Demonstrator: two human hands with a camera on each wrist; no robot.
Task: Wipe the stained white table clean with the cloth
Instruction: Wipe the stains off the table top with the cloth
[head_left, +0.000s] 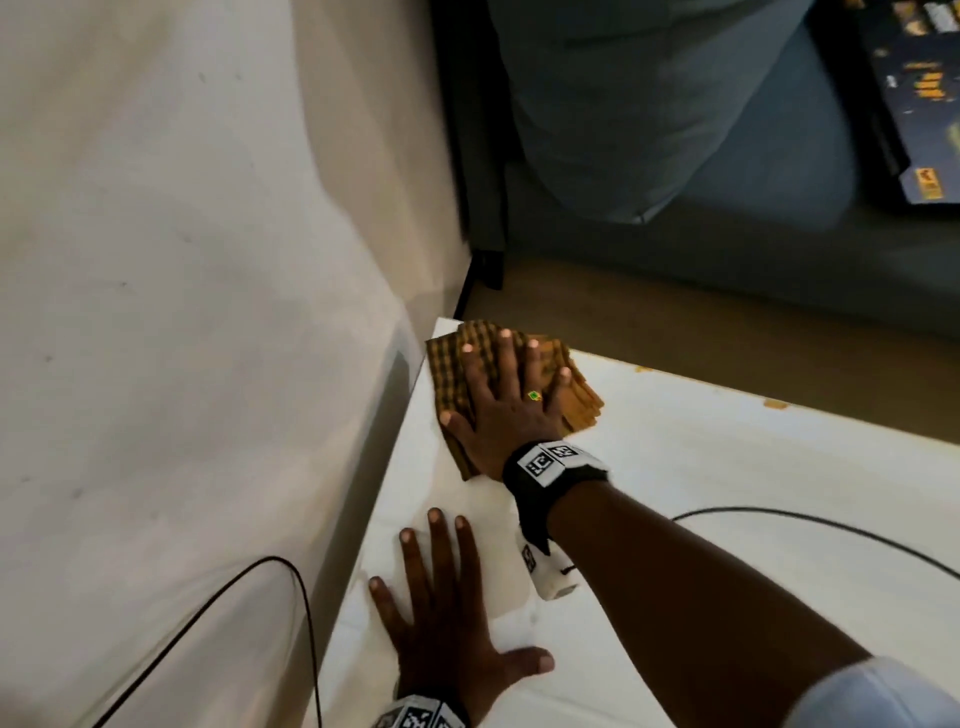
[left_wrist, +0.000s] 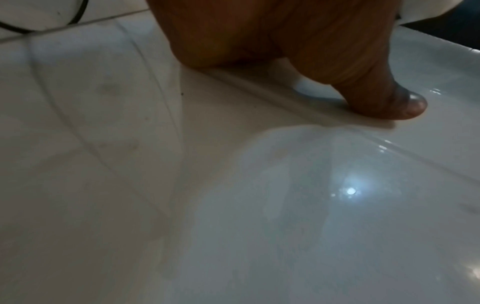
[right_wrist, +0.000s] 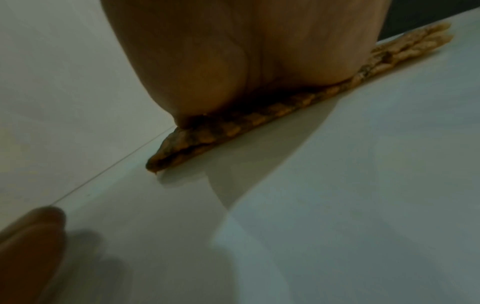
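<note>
A folded orange checked cloth (head_left: 452, 364) lies at the far left corner of the white table (head_left: 727, 493). My right hand (head_left: 506, 395) presses flat on it with straight, spread fingers. In the right wrist view the palm (right_wrist: 246, 57) sits on the cloth (right_wrist: 233, 127). My left hand (head_left: 441, 613) rests flat on the table near its left edge, fingers spread; its thumb (left_wrist: 389, 102) touches the glossy surface (left_wrist: 311, 205). Small orange-brown stains (head_left: 776, 402) mark the table's far edge.
A pale tiled floor (head_left: 182, 312) lies to the left of the table, crossed by a black cable (head_left: 291, 597). Another black cable (head_left: 831, 530) runs over the table at the right. A grey sofa (head_left: 675, 130) stands beyond, with a dark box (head_left: 914, 104) on it.
</note>
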